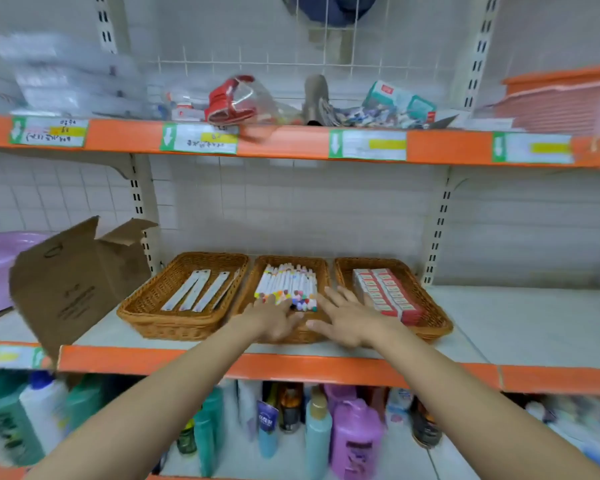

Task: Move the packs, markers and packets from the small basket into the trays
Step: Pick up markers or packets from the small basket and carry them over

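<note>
Here both hands, left hand (274,320) and right hand (352,318), rest fingers apart on the middle tray's (321,271) front rim.

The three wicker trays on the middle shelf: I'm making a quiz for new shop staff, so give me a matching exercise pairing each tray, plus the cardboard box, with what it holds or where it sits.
Column 1
1. left tray
2. middle tray
3. right tray
4. cardboard box

Column 2
A. red and white packs
B. stands open at the left of the trays
C. white markers with coloured caps
D. long flat white packets

Pairs: 1-D, 2-C, 3-A, 4-B
</note>
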Demonstrator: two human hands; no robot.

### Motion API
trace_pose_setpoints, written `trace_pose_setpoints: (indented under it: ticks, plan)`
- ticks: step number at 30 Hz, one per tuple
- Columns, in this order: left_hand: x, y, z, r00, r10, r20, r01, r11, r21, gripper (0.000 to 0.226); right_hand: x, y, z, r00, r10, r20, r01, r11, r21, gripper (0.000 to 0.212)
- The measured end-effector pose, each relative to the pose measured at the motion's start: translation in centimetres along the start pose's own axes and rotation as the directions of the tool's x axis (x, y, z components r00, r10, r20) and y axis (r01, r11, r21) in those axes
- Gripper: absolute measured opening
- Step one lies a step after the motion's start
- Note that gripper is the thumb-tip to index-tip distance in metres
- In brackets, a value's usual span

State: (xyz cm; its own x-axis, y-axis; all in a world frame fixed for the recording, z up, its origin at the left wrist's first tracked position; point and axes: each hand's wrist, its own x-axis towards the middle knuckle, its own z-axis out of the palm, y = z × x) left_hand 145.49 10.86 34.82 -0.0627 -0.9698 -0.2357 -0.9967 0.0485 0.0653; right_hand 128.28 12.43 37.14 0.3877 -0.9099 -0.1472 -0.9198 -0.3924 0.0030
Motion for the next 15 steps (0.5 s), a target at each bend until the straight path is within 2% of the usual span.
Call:
trace_pose_setpoints:
  ticks: [7, 15]
  plan:
    - [-3.3, 9.6, 1.3, 0.996, 0.085, 0.026, -0.085, 0.996, -0.002, 0.069, -6.6, 6.4, 2.8, 0.997, 0.076, 0.025, -0.077, 0.995, 0.064, 0.073]
    - [-1.8, 20.3, 0.2, 0.964, 0.265, 0.014, -0.266, 0.963, 0.051, 0.068, -11.2, 15.0, 3.6, 0.971, 0.236, -0.037, -0.228, 0.962, 0.151, 0.072]
